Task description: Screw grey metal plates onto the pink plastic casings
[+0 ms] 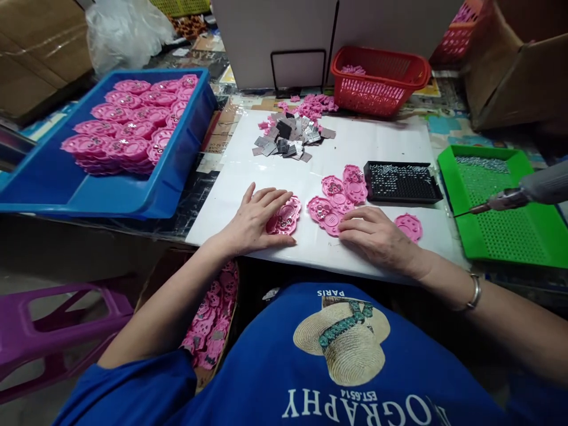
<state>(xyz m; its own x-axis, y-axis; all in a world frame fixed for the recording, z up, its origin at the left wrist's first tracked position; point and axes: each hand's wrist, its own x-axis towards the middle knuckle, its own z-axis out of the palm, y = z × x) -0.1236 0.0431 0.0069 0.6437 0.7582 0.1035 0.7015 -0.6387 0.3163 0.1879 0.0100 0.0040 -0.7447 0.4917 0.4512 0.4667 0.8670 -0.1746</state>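
Note:
My left hand (261, 219) lies over a pink plastic piece (288, 216) on the white board, its fingers stretched out and the thumb apart along the near side. The palm hides part of that piece. My right hand (373, 234) rests with bent fingers at the edge of a cluster of pink plastic pieces (331, 207); the fingertips touch the nearest one, and whether they grip it is hidden. Small metal screws show on several pieces. Just right of my right hand lies another pink piece (408, 228), partly behind the wrist.
A blue tray (186, 160) holds stacked pink pieces. Grey square plates (288, 139) and small pink parts (310, 106) are heaped near a red basket (377, 94). To the right are a black screw holder (402, 182), a green tray (461, 236) and an electric screwdriver (510, 198). A purple stool (57, 313) stands left.

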